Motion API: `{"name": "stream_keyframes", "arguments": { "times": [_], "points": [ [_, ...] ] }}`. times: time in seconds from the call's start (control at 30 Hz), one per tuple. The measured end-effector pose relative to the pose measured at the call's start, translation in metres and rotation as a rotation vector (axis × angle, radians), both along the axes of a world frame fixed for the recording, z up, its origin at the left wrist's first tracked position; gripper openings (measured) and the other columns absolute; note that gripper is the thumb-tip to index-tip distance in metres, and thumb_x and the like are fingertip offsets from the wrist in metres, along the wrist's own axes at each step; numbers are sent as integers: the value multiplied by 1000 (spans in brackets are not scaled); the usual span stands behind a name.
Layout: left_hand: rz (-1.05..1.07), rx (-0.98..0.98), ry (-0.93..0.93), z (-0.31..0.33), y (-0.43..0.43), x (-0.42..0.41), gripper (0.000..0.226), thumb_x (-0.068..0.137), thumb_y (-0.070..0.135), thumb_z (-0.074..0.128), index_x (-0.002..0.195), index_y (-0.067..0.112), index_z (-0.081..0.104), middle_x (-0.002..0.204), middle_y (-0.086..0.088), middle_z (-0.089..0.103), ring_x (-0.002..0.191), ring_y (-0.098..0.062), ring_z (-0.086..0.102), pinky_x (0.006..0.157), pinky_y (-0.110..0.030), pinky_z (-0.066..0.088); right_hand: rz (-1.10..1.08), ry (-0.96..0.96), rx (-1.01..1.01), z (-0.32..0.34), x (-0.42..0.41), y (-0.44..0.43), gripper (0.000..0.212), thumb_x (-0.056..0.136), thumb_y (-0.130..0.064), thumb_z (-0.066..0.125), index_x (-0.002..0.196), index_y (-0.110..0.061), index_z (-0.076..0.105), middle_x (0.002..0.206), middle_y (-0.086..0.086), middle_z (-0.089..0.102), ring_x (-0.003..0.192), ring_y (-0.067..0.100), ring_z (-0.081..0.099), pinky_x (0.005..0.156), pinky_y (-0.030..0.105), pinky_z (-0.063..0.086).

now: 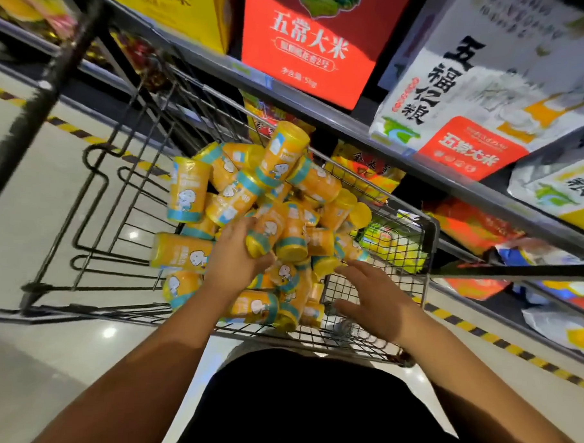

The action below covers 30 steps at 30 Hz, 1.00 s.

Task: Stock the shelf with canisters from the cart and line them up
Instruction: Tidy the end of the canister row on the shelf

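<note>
Hands first: our left hand [235,262] grips one yellow canister [266,235] on the heap [245,182]; our right hand [377,302] hovers released, fingers spread, just beside it. Around them is the wire cart [403,249], with the shelf [341,128] beyond. We judge picking is under way; next we must lift the canister clear and stand it upright in line on the shelf.

I get one view only: the head camera looks steeply down, rolled askew, close above the cart [431,247], with the shelf [338,121] crossing from 11 to 3 o'clock.
</note>
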<state>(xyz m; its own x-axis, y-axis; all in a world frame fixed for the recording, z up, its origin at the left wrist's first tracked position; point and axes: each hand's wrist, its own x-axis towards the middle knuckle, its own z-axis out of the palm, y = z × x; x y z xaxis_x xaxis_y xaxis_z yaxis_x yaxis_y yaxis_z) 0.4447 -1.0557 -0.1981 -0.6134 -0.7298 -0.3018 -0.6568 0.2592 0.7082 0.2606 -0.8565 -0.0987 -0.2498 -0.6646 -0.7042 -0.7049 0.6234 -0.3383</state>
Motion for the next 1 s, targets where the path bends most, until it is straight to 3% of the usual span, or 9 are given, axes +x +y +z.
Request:
{"name": "stream_keyframes", "arguments": {
  "times": [0.17, 0.23, 0.33, 0.47, 0.6, 0.77, 0.87, 0.9, 1.0],
  "points": [
    [216, 131, 203, 58, 8, 33, 86, 55, 51, 92, 123, 40, 40, 115, 13, 59, 98, -4, 59, 75, -21, 47, 12, 17, -52, -45, 6, -52, 69, 97, -41, 62, 156, -22, 31, 161, 6, 28, 145, 29, 30, 114, 44, 36],
    [288, 206, 332, 70, 12, 49, 81, 53, 49, 88, 119, 49, 40, 117, 8, 60, 102, -3, 61, 80, -22, 52, -30, 5, -74, -68, 12, -72, 75, 96, -42, 65, 158, -21, 28, 163, 7, 25, 147, 32, 29, 114, 47, 36],
    [447, 355, 521, 79, 18, 72, 80, 53, 39, 88, 120, 35, 46, 117, -4, 61, 104, -13, 65, 81, -33, 58, -105, -33, -98, -99, 26, -93, 80, 95, -40, 68, 159, -22, 23, 165, 12, 15, 147, 37, 29, 107, 48, 41],
    [715, 602, 705, 81, 23, 84, 79, 44, 36, 95, 109, 24, 52, 101, 0, 70, 91, -16, 68, 68, -29, 56, -388, -96, -130, -127, 40, -111, 87, 90, -43, 73, 158, -30, 20, 164, 10, 5, 135, 39, 43, 85, 42, 51],
    [835, 713, 684, 80, 23, 83, 65, 53, 37, 82, 108, 18, 53, 96, 1, 73, 86, -16, 71, 70, -36, 57, -602, -217, -188, -144, 44, -112, 87, 86, -47, 74, 153, -45, 19, 160, 11, 12, 118, 37, 54, 83, 45, 56],
    [853, 888, 655, 81, 23, 67, 91, 65, 50, 86, 138, 8, 54, 129, -18, 66, 116, -37, 65, 97, -57, 53, -776, -181, -227, -118, 35, -109, 101, 76, -34, 87, 153, -28, 22, 134, 10, 52, 95, 25, 58, 73, 39, 53],
    [864, 1114, 629, 91, 22, 51, 66, 82, 59, 66, 131, 14, 64, 125, -18, 68, 107, -35, 68, 91, -52, 56, -753, -188, -180, -88, 21, -90, 83, 79, -34, 85, 140, -23, 30, 100, 4, 60, 73, 16, 58, 56, 33, 47],
    [871, 1185, 634, 93, 21, 48, 60, 87, 58, 58, 127, 14, 67, 121, -17, 69, 102, -33, 68, 90, -50, 56, -759, -228, -164, -79, 16, -81, 80, 79, -35, 86, 137, -25, 31, 96, 3, 59, 75, 17, 59, 58, 34, 50],
    [829, 1330, 635, 96, 20, 36, 63, 90, 58, 57, 128, 9, 66, 114, -17, 68, 93, -32, 67, 86, -47, 56, -894, -412, -221, -49, 1, -46, 87, 76, -23, 89, 142, -24, 32, 119, 8, 56, 95, 24, 63, 68, 33, 54]
  ]
}}
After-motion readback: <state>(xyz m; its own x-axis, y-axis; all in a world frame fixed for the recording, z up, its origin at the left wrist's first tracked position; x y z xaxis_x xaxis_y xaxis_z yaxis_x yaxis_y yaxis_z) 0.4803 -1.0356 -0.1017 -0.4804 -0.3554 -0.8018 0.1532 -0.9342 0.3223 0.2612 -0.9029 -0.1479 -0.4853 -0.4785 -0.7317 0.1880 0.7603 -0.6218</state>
